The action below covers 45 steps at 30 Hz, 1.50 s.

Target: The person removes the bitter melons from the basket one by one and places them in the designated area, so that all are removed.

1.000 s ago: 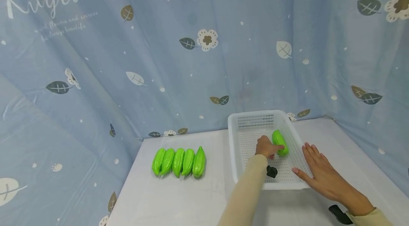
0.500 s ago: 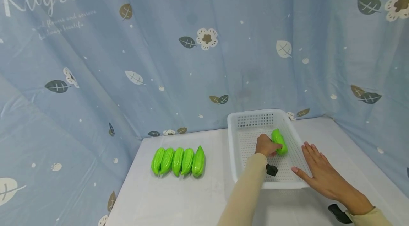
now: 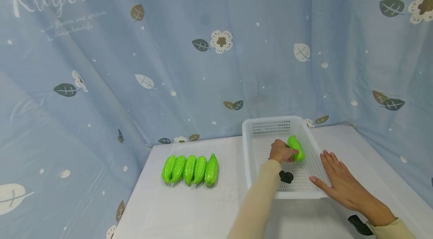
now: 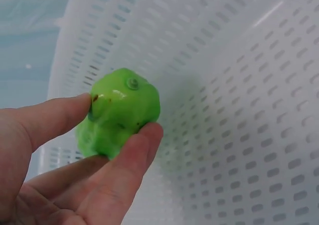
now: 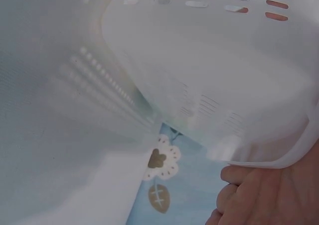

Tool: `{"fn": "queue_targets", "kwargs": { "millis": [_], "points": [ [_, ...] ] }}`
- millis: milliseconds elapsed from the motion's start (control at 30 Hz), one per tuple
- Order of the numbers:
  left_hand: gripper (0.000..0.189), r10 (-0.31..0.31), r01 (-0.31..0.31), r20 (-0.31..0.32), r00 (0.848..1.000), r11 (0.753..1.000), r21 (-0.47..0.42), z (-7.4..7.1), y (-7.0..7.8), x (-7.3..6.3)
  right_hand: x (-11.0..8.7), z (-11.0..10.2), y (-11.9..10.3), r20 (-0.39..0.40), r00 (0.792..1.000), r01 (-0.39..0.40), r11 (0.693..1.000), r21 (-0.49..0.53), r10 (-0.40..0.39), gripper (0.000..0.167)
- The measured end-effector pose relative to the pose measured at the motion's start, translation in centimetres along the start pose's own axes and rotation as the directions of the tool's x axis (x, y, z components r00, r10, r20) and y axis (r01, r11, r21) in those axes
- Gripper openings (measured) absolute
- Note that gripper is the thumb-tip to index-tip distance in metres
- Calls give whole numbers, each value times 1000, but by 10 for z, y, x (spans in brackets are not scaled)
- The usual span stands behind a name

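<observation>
My left hand (image 3: 282, 151) reaches into the white perforated basket (image 3: 248, 160) and pinches a bright green, bumpy bitter melon (image 3: 295, 147) near the basket's right wall. In the left wrist view, the thumb is on one side of the bitter melon (image 4: 122, 103) and the fingertips (image 4: 152, 135) are on the other, with its stem end facing the camera. My right hand (image 3: 345, 184) lies against the basket's right rim, fingers straight and thumb spread over the edge. The right wrist view shows its fingers (image 5: 254, 190) beside the rim.
Several more green bitter melons (image 3: 190, 170) lie in a row on the white tabletop (image 3: 189, 209), left of the basket. Behind the table hangs a blue patterned curtain (image 3: 182, 81). Dark camera mounts sit at both wrists.
My left hand and the bitter melon it holds have shifted slightly upward in the head view. The right hand, basket and row of bitter melons have stayed in place.
</observation>
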<state>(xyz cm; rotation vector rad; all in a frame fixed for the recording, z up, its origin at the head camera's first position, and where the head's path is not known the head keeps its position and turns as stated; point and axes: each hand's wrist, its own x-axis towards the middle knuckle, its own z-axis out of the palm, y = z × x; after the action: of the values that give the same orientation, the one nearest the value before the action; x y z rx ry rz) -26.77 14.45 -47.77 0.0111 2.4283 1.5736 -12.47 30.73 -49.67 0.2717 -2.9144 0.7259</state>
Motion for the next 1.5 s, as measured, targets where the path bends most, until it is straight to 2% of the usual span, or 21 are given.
{"fn": "queue_targets", "kwargs": {
  "millis": [133, 300, 500, 633, 833, 967, 1333, 1500],
  "points": [
    [23, -1, 2, 12, 1000, 998, -62, -4, 4, -5, -1, 0, 1, 5, 1000, -5, 1000, -1, 5, 95],
    [26, 3, 5, 62, 998, 992, -124, -9, 8, -8, -2, 0, 2, 4, 1000, 2, 1000, -11, -2, 94],
    [25, 36, -19, 97, 995, 984, -175, -20, 14, -17, -2, -1, 3, 10, 1000, 6, 1000, -23, -6, 94],
    [25, 61, -36, 113, 992, 977, -211, -30, 16, -16, 0, -2, 4, 15, 1000, 4, 999, -40, -3, 95],
    [24, 142, -83, 191, 971, 955, -286, -50, 12, -15, 0, 0, 4, 9, 1000, 3, 999, -47, -3, 96],
    [24, 163, -80, 230, 959, 939, -333, -62, 9, -13, 0, 1, 4, 7, 1000, 9, 999, -36, -9, 95],
    [20, 195, -78, 257, 947, 911, -405, -88, 1, -10, 0, 1, 4, 10, 1000, 12, 1000, -27, -12, 95],
    [23, 196, -79, 256, 947, 910, -406, -98, -2, -10, -1, 1, 4, 16, 1000, 12, 1000, -14, -12, 94]
  ]
}}
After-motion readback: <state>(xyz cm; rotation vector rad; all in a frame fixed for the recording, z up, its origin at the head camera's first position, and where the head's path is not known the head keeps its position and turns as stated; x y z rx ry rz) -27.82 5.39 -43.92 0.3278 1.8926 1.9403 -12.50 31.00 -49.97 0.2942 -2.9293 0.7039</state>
